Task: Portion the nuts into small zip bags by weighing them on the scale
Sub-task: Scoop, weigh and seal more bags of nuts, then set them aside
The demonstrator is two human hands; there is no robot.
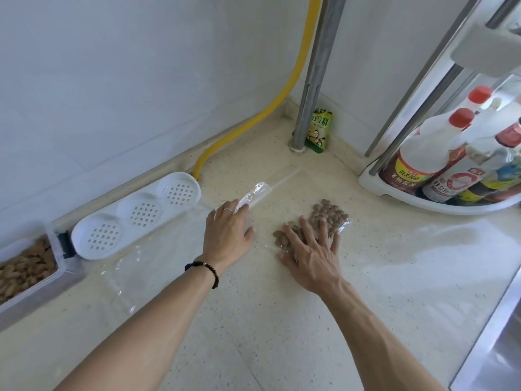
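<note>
A clear zip bag with brown nuts (329, 214) inside lies flat on the speckled counter. My right hand (310, 246) presses on it with spread, straight fingers, covering the near part of the nuts. My left hand (228, 232) lies flat to the left, its fingertips on the clear plastic of an empty zip bag (258, 193). More clear bags (124, 280) lie by my left forearm. A clear box of nuts (25, 270) sits at the far left edge. No scale is in view.
A white perforated three-cup tray (135, 215) rests along the wall. A yellow hose (279, 100), a metal pipe (313, 80) and a green seasoning packet (320, 129) fill the corner. A white rack of sauce bottles (439, 170) stands at the right; a steel sink edge (490, 348) is lower right.
</note>
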